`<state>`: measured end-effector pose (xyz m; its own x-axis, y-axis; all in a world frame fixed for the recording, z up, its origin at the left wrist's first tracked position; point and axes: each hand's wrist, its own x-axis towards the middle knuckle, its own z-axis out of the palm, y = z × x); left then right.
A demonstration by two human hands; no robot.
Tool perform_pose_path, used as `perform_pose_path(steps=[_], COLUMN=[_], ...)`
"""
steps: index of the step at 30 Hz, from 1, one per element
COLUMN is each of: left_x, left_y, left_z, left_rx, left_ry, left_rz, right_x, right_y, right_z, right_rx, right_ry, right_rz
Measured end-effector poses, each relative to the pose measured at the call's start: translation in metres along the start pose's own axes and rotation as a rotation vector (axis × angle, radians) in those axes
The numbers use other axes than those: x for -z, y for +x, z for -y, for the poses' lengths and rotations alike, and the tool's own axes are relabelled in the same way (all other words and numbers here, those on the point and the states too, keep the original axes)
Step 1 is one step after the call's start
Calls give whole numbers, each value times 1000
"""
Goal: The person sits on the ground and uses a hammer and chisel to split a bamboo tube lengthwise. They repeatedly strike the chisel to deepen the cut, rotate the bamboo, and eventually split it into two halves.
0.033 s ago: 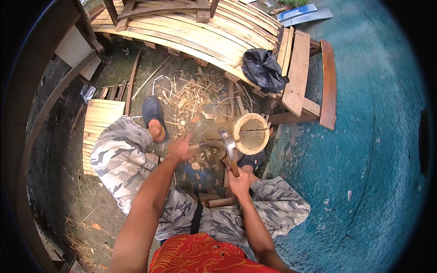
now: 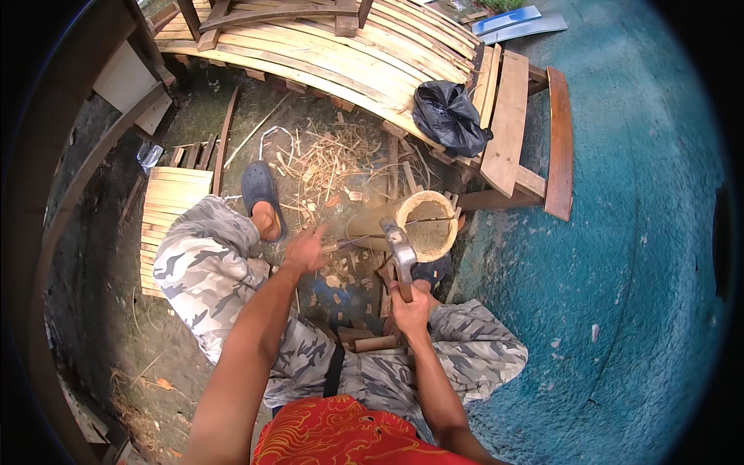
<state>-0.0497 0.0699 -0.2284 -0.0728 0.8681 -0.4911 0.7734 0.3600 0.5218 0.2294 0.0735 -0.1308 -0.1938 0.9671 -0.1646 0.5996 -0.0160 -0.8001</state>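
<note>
Stack of slats (image 2: 172, 203): a flat pile of pale wooden strips lies on the ground at your far left, beside your left knee
Shoe (image 2: 260, 194): dark clog on your left foot, toe pointing away from you, among scattered wood shavings (image 2: 329, 159)
Left hand (image 2: 306, 249): your fingers are closed around the near end of a thin blade (image 2: 353, 242); the blade runs rightward toward the bamboo and looks blurred
Bamboo section (image 2: 425, 223): a thick hollow piece stands just ahead of you between your knees, open round end facing up, with a thin line crossing the rim
Hammer (image 2: 401, 252): metal head sits just at the left edge of the bamboo rim, over the blade; handle runs down toward you
Right hand (image 2: 411, 308): your fingers are wrapped tight around the lower part of the hammer handle
Black bag (image 2: 449, 118): crumpled plastic, resting on the curved plank platform (image 2: 325, 46) beyond the bamboo
Bench (image 2: 515, 132): wooden, at the right, next to the blue-green floor (image 2: 643, 232)
</note>
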Motion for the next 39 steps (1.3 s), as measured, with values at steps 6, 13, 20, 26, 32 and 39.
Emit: perform_pose_path(steps=[6,13,20,26,32,39], left_x=[-10,-20,-29,-33,-29,-21], left_y=[5,16,18,27,27,31], left_z=[4,11,18,12,6,-8], left_rx=[0,45,-57,-32,-5,125], left_ry=[-38,20,-22,-35,-74,-12], left_rz=[-8,76,-64,-31,-15,113], right_x=[-12,-25,-7,-23,-2,-16], right_y=[1,12,11,11,3,23], right_z=[-17,-35,-46,-70,-33,-63], right_rx=[76,-115,288,-112,271,167], right_ry=[-72,-261,-15,-461,-323,-299], right_rz=[38,213,109,342,277,241])
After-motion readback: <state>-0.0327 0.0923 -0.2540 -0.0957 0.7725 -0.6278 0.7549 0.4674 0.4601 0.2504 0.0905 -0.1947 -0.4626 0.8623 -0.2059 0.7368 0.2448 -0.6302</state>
